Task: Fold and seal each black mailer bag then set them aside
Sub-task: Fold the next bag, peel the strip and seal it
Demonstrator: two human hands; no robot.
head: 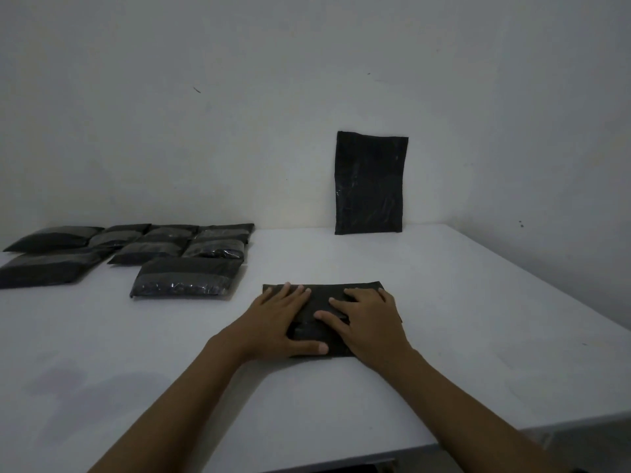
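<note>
**Both hands flat on the mailer, flap being pressed down**

The black mailer bag (324, 302) lies on the white table (444, 302), under both palms. The left hand (276, 322) rests on its left half with fingers straight and spread, the thumb stretched along the near edge. The right hand (368, 319) covers the right half, fingers straight and reaching inward toward the left fingertips. Neither hand grips anything; both press flat.

What could go wrong, as a guess: the film looks thin, slick and a little crinkled, so it may slide under the palms and the seal may land crooked. Trapped air or a bulge in the contents could lift the flap between the fingertips. Uneven pressure might leave the corners beyond the fingers unstuck.

Beyond the left fingers, well apart, lies a cluster of finished bags (153, 254), puffy, pillow-shaped, glossy in places. Beyond the right fingers, a flat empty bag (370, 184) stands against the wall (205, 114), rectangular and wrinkled.
</note>
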